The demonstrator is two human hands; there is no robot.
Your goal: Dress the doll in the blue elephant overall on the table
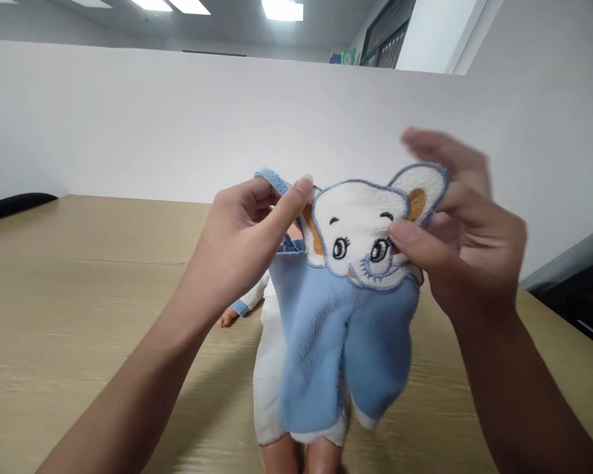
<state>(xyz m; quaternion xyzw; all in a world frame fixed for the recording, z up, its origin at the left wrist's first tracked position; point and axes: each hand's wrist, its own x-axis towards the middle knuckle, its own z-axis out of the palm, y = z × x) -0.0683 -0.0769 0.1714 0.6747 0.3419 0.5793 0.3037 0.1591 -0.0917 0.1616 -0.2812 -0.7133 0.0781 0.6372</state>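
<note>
I hold up a small light-blue fleece garment (pixel 346 342) with a white embroidered elephant face (pixel 360 230) on its bib. My left hand (pixel 242 243) pinches the blue-edged strap (pixel 274 179) at the garment's top left. My right hand (pixel 459 230) grips the elephant patch, thumb pressed beside the eye, its upper fingers blurred. Behind and below the garment a doll (pixel 269 368) in white clothing lies on the wooden table (pixel 79 296); one small doll hand (pixel 226 318) with a blue cuff and both bare legs show. The doll's head is hidden.
A white partition wall (pixel 128 118) runs along the table's far edge. A dark object (pixel 14 203) sits at the far left table edge. At the right, past the table's edge, is a dark surface (pixel 578 289).
</note>
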